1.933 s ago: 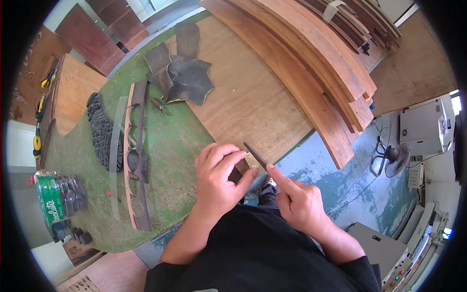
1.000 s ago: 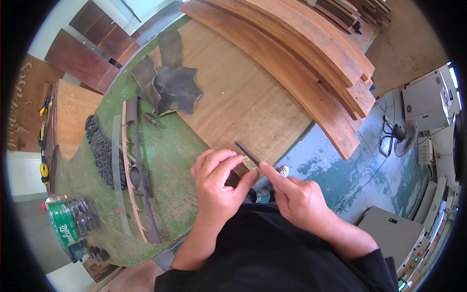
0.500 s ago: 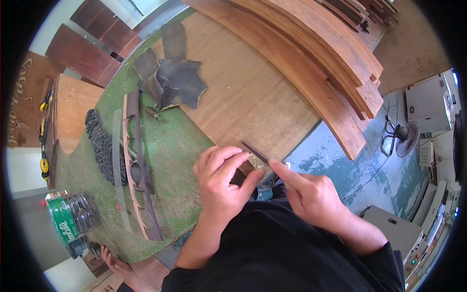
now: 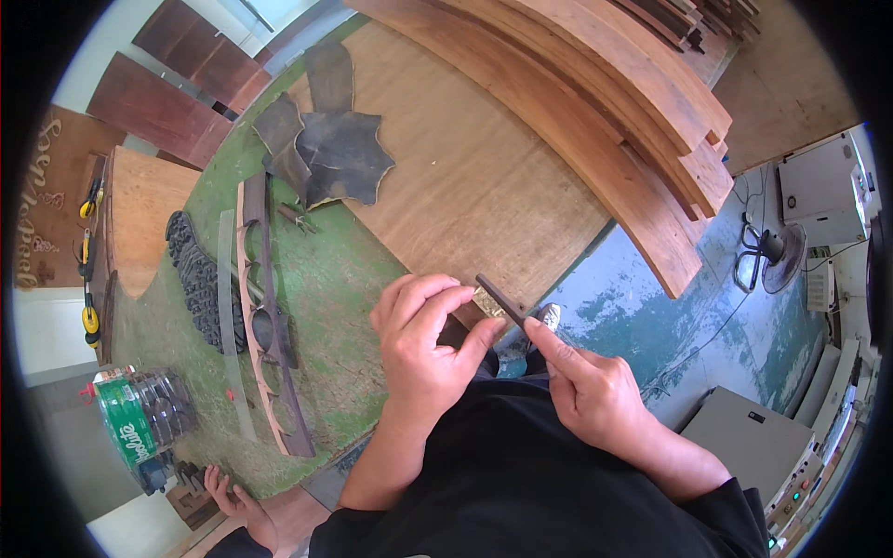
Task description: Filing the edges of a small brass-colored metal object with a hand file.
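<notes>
There are the person's two hands (image 4: 423,339) (image 4: 595,386), one co-worker's hand (image 4: 240,507), one dark stick (image 4: 499,298), one fan (image 4: 791,257).

Bare plywood (image 4: 456,167) leaves passage; stacked planks (image 4: 595,102) block its right.

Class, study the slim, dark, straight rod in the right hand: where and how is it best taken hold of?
Probably by the near end of the slim dark rod, from the right, index finger pointing along it, as the right hand does. It slants away toward the upper left, while the left hand and the small gold-coloured patterned piece crowd its left side.
</notes>
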Available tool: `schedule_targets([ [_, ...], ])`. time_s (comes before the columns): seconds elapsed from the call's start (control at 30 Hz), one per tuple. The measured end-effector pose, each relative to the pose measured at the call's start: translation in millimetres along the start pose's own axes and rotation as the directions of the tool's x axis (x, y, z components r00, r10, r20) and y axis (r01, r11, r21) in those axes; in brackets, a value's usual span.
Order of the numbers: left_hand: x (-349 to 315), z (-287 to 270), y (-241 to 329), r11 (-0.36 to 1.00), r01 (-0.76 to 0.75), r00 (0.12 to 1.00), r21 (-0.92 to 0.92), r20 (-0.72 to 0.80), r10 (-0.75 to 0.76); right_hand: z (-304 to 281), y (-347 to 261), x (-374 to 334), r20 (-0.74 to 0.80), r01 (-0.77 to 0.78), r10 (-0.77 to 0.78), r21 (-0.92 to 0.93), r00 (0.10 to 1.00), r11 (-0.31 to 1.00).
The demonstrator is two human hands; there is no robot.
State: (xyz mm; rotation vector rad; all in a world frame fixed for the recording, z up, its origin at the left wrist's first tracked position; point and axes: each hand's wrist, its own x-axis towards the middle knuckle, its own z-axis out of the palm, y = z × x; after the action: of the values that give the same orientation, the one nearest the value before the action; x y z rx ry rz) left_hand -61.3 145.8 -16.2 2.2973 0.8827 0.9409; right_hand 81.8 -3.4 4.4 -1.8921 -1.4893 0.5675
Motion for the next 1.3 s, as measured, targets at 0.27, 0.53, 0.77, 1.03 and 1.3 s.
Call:
schedule_targets([
  [0.27, -1.5, -0.8, -0.7, 1.000, 0.001, 1.000, -0.006, 0.003, -0.001, -2.5, -3.9, -4.3, -0.010, -0.012, 0.012, 0.008, 1.000, 1.000],
  [0.53, 1.6, -2.2, 3.3, 1.000, -0.007, 1.000, 0.020, -0.019, 0.008, -3.9, -3.8, 0.3, 0.006, 0.002, -0.002, 0.012, 1.000, 1.000],
  [0.77, 0.2, -3.4, 2.8, 1.000, 0.000, 1.000, 0.013, -0.020, 0.000, -6.2, -3.0, 3.8, 0.026, 0.028, -0.027, -0.019, 0.999, 0.999],
  [1.03, -2.1, -2.3, -0.8, 1.000, 0.004, 1.000, -0.004, -0.010, -0.004, 0.2, -2.2, 15.7, 0.011, 0.056, -0.055, -0.031, 0.998, 0.998],
  [1.3, -2.5, -1.9, -1.0, 1.000, -0.002, 1.000, -0.011, -0.011, 0.002, -0.8, -3.4, 12.8, -0.002, 0.049, -0.049, -0.035, 0.999, 0.998],
])
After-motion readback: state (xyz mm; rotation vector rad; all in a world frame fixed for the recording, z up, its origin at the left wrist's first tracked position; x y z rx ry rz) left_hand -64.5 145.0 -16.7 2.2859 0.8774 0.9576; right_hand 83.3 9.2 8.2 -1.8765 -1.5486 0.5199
